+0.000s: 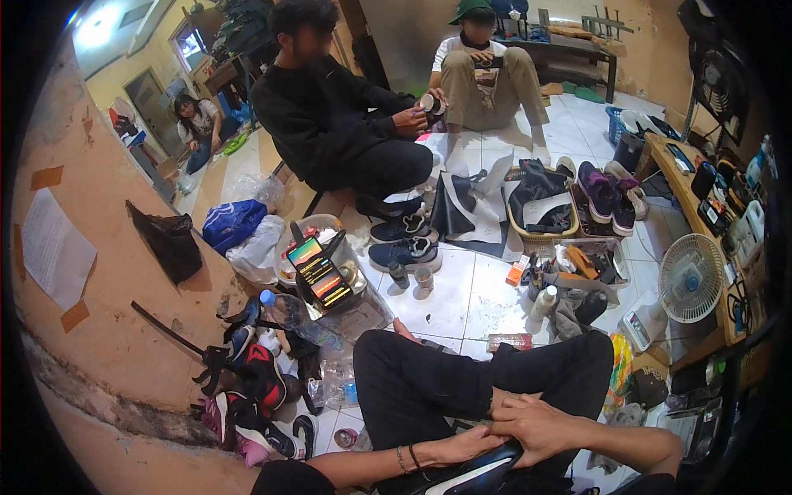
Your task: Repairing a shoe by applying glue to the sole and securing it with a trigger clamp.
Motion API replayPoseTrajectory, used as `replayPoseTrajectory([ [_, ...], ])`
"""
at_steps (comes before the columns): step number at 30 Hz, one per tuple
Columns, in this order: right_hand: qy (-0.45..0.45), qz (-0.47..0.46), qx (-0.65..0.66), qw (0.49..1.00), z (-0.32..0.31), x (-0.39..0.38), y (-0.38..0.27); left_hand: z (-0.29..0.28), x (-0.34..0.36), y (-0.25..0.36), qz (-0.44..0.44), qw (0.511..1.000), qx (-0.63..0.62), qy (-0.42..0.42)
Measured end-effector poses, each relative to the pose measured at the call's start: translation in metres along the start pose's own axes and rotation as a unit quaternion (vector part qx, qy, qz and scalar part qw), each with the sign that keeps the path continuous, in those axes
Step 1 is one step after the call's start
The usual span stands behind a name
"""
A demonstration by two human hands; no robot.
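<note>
In my lap, at the bottom of the view, lies a black shoe (pixel 483 477) with a white stripe, partly cut off by the lower edge. My left hand (pixel 467 446), with bands round its wrist, is closed on the shoe's upper edge. From the right, my right hand (pixel 532 427) bends its fingers over the same edge, against the left fingers. Whatever small thing may sit between the fingertips is hidden. My crossed legs in black trousers (pixel 421 371) surround the shoe.
Ahead stand dark sneakers (pixel 404 252), a yellow basket (pixel 543 223) of black material and a tray of tools (pixel 590 262). Shoes (pixel 256 379) pile up at left near a water bottle (pixel 297 318). A white fan (pixel 693 276) stands right. Two people sit ahead, another farther left.
</note>
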State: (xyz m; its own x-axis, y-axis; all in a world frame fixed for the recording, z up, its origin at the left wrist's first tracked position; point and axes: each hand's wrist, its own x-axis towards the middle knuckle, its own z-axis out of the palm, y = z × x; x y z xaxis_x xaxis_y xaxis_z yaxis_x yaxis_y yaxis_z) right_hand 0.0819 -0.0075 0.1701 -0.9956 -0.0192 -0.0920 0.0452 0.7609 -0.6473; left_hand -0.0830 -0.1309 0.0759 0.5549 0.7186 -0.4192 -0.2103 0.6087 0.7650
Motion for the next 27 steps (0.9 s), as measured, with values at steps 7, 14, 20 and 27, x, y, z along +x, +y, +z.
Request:
replayPoseTrajectory([
  [7, 0.043, 0.049, -0.017, 0.998, -0.014, -0.003, -0.012, 0.009, -0.008, 0.019, -0.026, 0.996, -0.084, 0.035],
  [14, 0.032, 0.007, -0.005, 0.999, -0.013, -0.006, -0.011, 0.005, 0.002, -0.007, -0.033, 0.994, -0.102, 0.020],
  [20, -0.009, -0.010, -0.018, 1.000, -0.007, -0.011, 0.010, 0.012, 0.010, 0.013, -0.016, 0.999, -0.044, -0.005],
  [27, -0.033, -0.014, -0.026, 0.999, -0.018, -0.012, 0.008, 0.007, 0.013, 0.018, -0.030, 0.999, 0.028, 0.019],
])
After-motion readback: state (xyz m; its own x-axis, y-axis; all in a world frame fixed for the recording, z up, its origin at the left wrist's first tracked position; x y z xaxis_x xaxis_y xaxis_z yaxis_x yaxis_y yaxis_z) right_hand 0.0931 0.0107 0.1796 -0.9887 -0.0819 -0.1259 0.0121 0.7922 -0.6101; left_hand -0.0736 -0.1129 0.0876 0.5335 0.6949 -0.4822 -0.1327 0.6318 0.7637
